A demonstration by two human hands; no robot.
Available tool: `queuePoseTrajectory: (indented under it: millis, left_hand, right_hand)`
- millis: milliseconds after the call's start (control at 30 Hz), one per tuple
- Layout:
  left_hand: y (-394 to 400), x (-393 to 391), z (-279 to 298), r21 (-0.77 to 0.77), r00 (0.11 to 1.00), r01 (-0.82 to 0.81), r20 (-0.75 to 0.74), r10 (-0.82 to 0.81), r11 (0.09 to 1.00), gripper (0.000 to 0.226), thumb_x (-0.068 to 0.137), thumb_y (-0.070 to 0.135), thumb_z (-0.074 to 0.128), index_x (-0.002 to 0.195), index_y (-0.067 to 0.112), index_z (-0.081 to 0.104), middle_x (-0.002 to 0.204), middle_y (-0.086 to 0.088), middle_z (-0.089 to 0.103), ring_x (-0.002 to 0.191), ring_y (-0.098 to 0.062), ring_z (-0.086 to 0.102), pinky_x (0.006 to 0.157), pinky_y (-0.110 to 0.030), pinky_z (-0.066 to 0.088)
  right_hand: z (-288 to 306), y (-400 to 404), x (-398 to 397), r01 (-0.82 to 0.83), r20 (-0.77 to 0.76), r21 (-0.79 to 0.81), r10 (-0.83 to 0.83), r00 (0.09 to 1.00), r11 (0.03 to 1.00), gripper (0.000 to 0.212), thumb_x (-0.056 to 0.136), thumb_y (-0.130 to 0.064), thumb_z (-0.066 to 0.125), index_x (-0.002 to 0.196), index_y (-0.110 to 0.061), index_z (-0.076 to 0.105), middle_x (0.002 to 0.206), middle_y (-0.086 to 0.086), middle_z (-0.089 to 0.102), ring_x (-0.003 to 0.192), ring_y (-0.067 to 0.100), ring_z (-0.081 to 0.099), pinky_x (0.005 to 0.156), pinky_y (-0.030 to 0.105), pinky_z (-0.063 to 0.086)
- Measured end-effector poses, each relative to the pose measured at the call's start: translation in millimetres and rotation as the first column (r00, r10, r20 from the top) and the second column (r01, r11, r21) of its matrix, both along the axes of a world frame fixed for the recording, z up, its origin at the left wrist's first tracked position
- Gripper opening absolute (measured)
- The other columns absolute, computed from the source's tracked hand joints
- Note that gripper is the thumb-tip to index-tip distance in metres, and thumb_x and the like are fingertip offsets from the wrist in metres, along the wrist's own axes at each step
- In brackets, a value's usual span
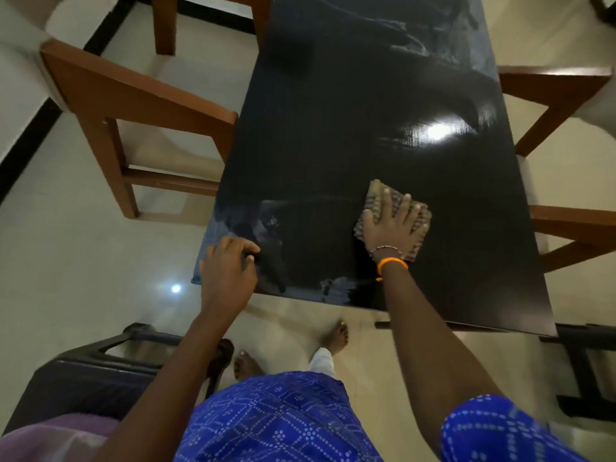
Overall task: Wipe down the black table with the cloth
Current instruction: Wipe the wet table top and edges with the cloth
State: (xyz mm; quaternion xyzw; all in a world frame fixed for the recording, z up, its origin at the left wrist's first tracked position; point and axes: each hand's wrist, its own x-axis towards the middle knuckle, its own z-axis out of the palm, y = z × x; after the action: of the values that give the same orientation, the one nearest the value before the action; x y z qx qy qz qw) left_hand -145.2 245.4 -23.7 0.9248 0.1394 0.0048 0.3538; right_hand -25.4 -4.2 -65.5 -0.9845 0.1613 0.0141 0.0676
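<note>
Head view: right hand [391,225], fingers spread, presses flat on a patterned cloth [418,216] right of centre on the glossy black table [350,128]. Left hand [228,268], fingers curled, rests on the table's lower-left corner.

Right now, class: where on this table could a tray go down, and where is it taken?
Free: the middle of the table, between the glare and the left edge, and the far end. Taken: the near end, where the right hand presses the cloth and the left hand rests on the corner.
</note>
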Motion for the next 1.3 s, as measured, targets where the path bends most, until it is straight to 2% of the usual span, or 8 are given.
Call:
queuePoseTrajectory:
  millis: [133, 233, 433, 667, 800, 1000, 1133, 1300]
  left_hand:
    - [16.7, -0.8, 2.8, 0.011, 0.993, -0.112, 0.024, 0.111, 0.994, 0.027, 0.083, 0.001, 0.052, 0.106, 0.015, 0.056, 0.114, -0.011, 0.058, 0.106, -0.031, 0.050, 0.090, -0.044, 0.041]
    - [28.2, -4.4, 3.9, -0.021, 0.971, -0.237, 0.031, 0.238, 0.971, 0.034, 0.081, -0.003, 0.050, 0.112, 0.011, 0.051, 0.115, -0.011, 0.058, 0.106, -0.033, 0.049, 0.089, -0.044, 0.040]
    - [47.7, -17.0, 2.3, -0.173, 0.900, -0.427, 0.011, 0.435, 0.888, 0.032, 0.076, -0.008, 0.045, 0.102, 0.009, 0.047, 0.104, -0.017, 0.056, 0.095, -0.033, 0.052, 0.078, -0.047, 0.047]
    - [56.7, -13.2, -13.2, -0.276, 0.898, -0.434, -0.060, 0.435, 0.857, 0.024, 0.078, -0.008, 0.045, 0.095, 0.008, 0.051, 0.099, -0.011, 0.054, 0.087, -0.020, 0.049, 0.072, -0.029, 0.036]
    - [64.3, -2.6, -22.3, -0.329, 0.905, -0.424, -0.163, 0.392, 0.844, 0.019, 0.084, -0.001, 0.047, 0.095, 0.010, 0.059, 0.100, -0.004, 0.059, 0.090, -0.018, 0.054, 0.078, -0.031, 0.044]
    - [72.7, 16.0, -32.8, -0.409, 0.868, -0.496, -0.263, 0.421, 0.766, 0.017, 0.091, 0.007, 0.047, 0.091, 0.019, 0.059, 0.096, 0.009, 0.058, 0.083, -0.001, 0.053, 0.066, -0.009, 0.035]
    - [80.2, 32.8, -35.6, -0.457, 0.830, -0.557, -0.341, 0.442, 0.693, 0.020, 0.091, 0.006, 0.046, 0.091, 0.020, 0.060, 0.095, 0.009, 0.058, 0.087, -0.005, 0.055, 0.069, -0.010, 0.036]
    - [82.6, 37.4, -35.8, -0.509, 0.802, -0.594, -0.434, 0.409, 0.623, 0.022, 0.093, 0.007, 0.041, 0.096, 0.019, 0.059, 0.098, 0.005, 0.060, 0.083, -0.007, 0.057, 0.059, -0.009, 0.040]
  right_hand:
    - [-1.7, 97.2, -0.4, -0.291, -0.017, 0.043, 0.292, 0.956, 0.956, 0.064, 0.090, -0.050, 0.040, 0.148, -0.033, 0.018, 0.159, 0.010, 0.006, 0.146, 0.035, -0.001, 0.115, 0.058, -0.003]
    - [1.4, 163.4, -12.6, -0.554, -0.020, 0.059, 0.555, 0.831, 0.831, 0.061, 0.089, -0.049, 0.039, 0.146, -0.033, 0.024, 0.159, 0.010, 0.010, 0.146, 0.036, 0.003, 0.114, 0.058, -0.002]
    - [-0.1, 204.2, -47.4, -0.917, -0.016, 0.058, 0.919, 0.395, 0.395, 0.054, 0.088, -0.052, 0.045, 0.138, -0.032, 0.042, 0.156, 0.006, 0.023, 0.146, 0.031, 0.010, 0.114, 0.054, 0.004]
    - [13.8, 208.7, 6.7, -0.998, -0.052, 0.056, 0.998, -0.037, -0.034, 0.048, 0.081, -0.048, 0.058, 0.118, -0.017, 0.061, 0.124, 0.011, 0.058, 0.126, 0.031, 0.046, 0.111, 0.050, 0.020]
    - [17.1, 219.8, 62.4, -1.000, -0.113, 0.007, 0.994, 0.006, 0.007, 0.057, 0.080, -0.056, 0.038, 0.110, -0.014, 0.062, 0.116, 0.010, 0.060, 0.118, 0.029, 0.048, 0.113, 0.048, 0.020]
    - [24.3, 229.6, 170.7, -0.985, -0.160, -0.069, 0.973, 0.165, 0.156, 0.072, 0.074, -0.056, 0.019, 0.108, -0.008, 0.062, 0.121, 0.011, 0.055, 0.118, 0.033, 0.042, 0.103, 0.043, 0.026]
    - [21.5, 237.8, 209.2, -0.978, -0.164, -0.045, 0.964, 0.209, 0.205, 0.078, 0.070, -0.058, 0.017, 0.107, -0.008, 0.064, 0.118, 0.012, 0.057, 0.115, 0.035, 0.044, 0.097, 0.043, 0.029]
    - [18.8, 240.9, 205.6, -0.957, -0.133, -0.038, 0.947, 0.292, 0.289, 0.077, 0.068, -0.059, 0.019, 0.103, -0.010, 0.066, 0.115, 0.009, 0.058, 0.116, 0.036, 0.042, 0.099, 0.044, 0.028]
